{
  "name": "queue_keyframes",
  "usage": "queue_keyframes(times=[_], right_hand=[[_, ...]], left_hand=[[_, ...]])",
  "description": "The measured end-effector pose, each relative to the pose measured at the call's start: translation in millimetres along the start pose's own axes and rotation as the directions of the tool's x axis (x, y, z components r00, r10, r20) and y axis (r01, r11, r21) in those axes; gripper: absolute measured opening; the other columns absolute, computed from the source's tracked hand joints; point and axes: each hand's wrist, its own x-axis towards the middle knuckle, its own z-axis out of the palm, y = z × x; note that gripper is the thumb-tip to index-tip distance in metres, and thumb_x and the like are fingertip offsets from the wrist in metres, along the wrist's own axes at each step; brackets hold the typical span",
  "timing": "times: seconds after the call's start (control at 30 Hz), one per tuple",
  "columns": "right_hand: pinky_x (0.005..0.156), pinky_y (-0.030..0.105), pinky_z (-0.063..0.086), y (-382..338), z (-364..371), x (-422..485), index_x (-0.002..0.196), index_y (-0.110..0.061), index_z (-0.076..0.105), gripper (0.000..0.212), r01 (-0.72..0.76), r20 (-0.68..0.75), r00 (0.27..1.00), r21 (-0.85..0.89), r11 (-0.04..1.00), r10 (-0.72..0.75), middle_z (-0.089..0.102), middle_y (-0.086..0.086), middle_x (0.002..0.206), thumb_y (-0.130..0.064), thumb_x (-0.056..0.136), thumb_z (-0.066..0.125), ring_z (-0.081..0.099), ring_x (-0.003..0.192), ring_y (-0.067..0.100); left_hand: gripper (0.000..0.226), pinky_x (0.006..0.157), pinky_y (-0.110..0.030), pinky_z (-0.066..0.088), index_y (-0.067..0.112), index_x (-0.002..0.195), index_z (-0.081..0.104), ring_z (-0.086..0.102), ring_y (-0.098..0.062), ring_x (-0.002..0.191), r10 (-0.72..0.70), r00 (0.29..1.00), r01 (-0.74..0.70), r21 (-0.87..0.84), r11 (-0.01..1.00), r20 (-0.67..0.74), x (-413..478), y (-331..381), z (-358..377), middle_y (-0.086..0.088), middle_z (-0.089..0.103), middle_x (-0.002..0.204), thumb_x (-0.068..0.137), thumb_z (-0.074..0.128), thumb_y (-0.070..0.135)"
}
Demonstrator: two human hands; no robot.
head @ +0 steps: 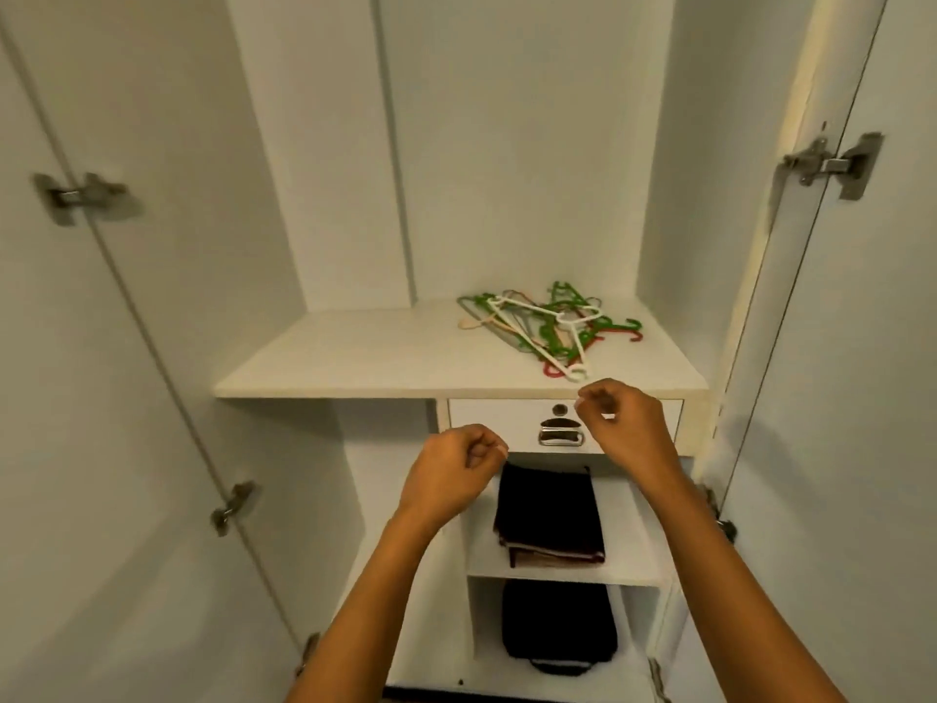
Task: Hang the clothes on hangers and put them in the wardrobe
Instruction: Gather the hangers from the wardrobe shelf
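Grips first. Hovered just short of the shelf (pixel 355 357) edge with the right grip (pixel 623 423), fingers curled in and thumb against forefinger, nothing seen between them. Kept the left grip (pixel 456 469) lower and to the side, before the drawer (pixel 487 423) front, curled likewise and holding nothing. Looked like the reach for a hanger, with no garment hung yet.

Closest to the right grip: white hanger (pixel 572 353), hook end at the front lip of the shelf, near the fingertips but apart from them. Best taken by that hook end and lifted straight up, since rested on top of a tangled pile of hangers (pixel 552 324), green and red, hooks crossed through one another. Risked dragging the whole pile toward the edge with any sideways pull. Worth pinning the pile down with the left grip during the lift.

Farther out, under the shelf: metal handle (pixel 560 437) on the drawer, between the two grips. Below that, folded clothes (pixel 550 509), dark on top, stacked in an open compartment, and taken for the garments to hang. Lowest down, black bag (pixel 557 626). Stood open on both sides: wardrobe doors (pixel 127 347), hinges showing. Saw no rail in the upper part, so could not tell where a loaded hanger would go. Found nothing across the reach itself.
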Motion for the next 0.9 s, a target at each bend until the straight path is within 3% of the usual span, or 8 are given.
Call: queue_keyframes(times=[0.13, 0.2, 0.3, 0.4, 0.5, 0.63, 0.77, 0.9], right_hand=[[0.078, 0.021, 0.040, 17, 7, 56, 0.100, -0.010, 0.067, 0.015, -0.098, -0.049, 0.994, -0.055, 0.994, 0.095, 0.068, 0.005, 0.097, -0.018, 0.088, 0.061, 0.059, 0.090, 0.015], [0.076, 0.020, 0.038, 30, 9, 90, 0.098, -0.009, 0.068, 0.016, -0.136, -0.081, 0.988, -0.094, 0.986, 0.128, 0.067, 0.006, 0.096, -0.019, 0.088, 0.062, 0.057, 0.087, 0.014], [0.071, 0.022, 0.037, 56, 17, 151, 0.088, -0.005, 0.067, 0.017, -0.211, -0.101, 0.975, -0.143, 0.967, 0.198, 0.067, 0.009, 0.090, -0.021, 0.087, 0.062, 0.057, 0.084, 0.018], [0.062, 0.030, 0.041, 75, 29, 201, 0.073, 0.008, 0.063, 0.032, -0.281, -0.091, 0.959, -0.163, 0.946, 0.269, 0.064, 0.021, 0.075, -0.021, 0.087, 0.062, 0.059, 0.072, 0.027], [0.041, 0.016, 0.031, 96, 49, 260, 0.053, -0.008, 0.046, 0.039, -0.298, -0.042, 0.954, -0.203, 0.933, 0.296, 0.045, 0.003, 0.051, -0.020, 0.087, 0.063, 0.046, 0.050, 0.015], [0.049, 0.011, 0.025, 112, 84, 321, 0.063, -0.030, 0.035, 0.039, -0.261, 0.034, 0.960, -0.234, 0.936, 0.276, 0.037, -0.013, 0.063, -0.025, 0.085, 0.067, 0.034, 0.056, -0.001], [0.060, 0.025, 0.043, 123, 119, 355, 0.085, -0.016, 0.059, 0.042, -0.324, 0.011, 0.938, -0.329, 0.887, 0.346, 0.061, 0.001, 0.081, -0.052, 0.070, 0.073, 0.058, 0.073, 0.016], [0.062, 0.023, 0.045, 121, 143, 372, 0.098, -0.016, 0.064, 0.044, -0.340, 0.005, 0.927, -0.409, 0.847, 0.375, 0.065, 0.000, 0.087, -0.045, 0.068, 0.078, 0.059, 0.074, 0.014]], left_hand=[[0.014, 0.065, -0.011, 0.044, 0.018, 0.092, 0.071, 0.056, 0.001, 0.064, 0.024, 0.998, -0.020, -0.071, 0.997, 0.062, 86, -11, 9, 0.017, 0.059, 0.065, 0.087, 0.061, 0.026], [0.016, 0.066, -0.005, 0.040, 0.013, 0.096, 0.070, 0.058, -0.001, 0.071, -0.002, 0.997, 0.010, -0.110, 0.994, 0.076, 132, -16, 19, 0.012, 0.064, 0.076, 0.086, 0.063, 0.023], [0.027, 0.082, -0.016, 0.040, 0.011, 0.108, 0.065, 0.057, -0.011, 0.099, -0.061, 0.996, 0.069, -0.120, 0.990, 0.069, 206, -28, 39, 0.004, 0.061, 0.100, 0.085, 0.065, 0.025], [0.033, 0.085, -0.019, 0.036, 0.009, 0.114, 0.061, 0.054, -0.016, 0.110, -0.093, 0.995, 0.097, -0.114, 0.989, 0.038, 264, -39, 51, -0.002, 0.060, 0.112, 0.085, 0.065, 0.026], [0.024, 0.085, -0.023, 0.041, 0.006, 0.106, 0.065, 0.057, -0.021, 0.107, -0.102, 0.993, 0.107, -0.107, 0.989, 0.054, 332, -44, 63, -0.008, 0.065, 0.110, 0.086, 0.062, 0.019], [0.025, 0.083, -0.020, 0.039, 0.003, 0.105, 0.068, 0.058, -0.023, 0.109, -0.067, 0.985, 0.059, 0.057, 0.997, 0.159, 410, -46, 80, -0.012, 0.066, 0.111, 0.092, 0.053, 0.018], [0.043, 0.090, -0.030, 0.040, -0.003, 0.111, 0.061, 0.054, -0.030, 0.114, -0.172, 0.948, 0.125, 0.184, 0.975, 0.267, 452, -49, 92, -0.021, 0.060, 0.120, 0.099, 0.037, 0.030], [0.057, 0.109, -0.035, 0.029, 0.004, 0.133, 0.049, 0.040, -0.030, 0.131, -0.253, 0.885, 0.230, 0.105, 0.968, 0.391, 475, -48, 103, -0.019, 0.044, 0.141, 0.101, 0.023, 0.043]])
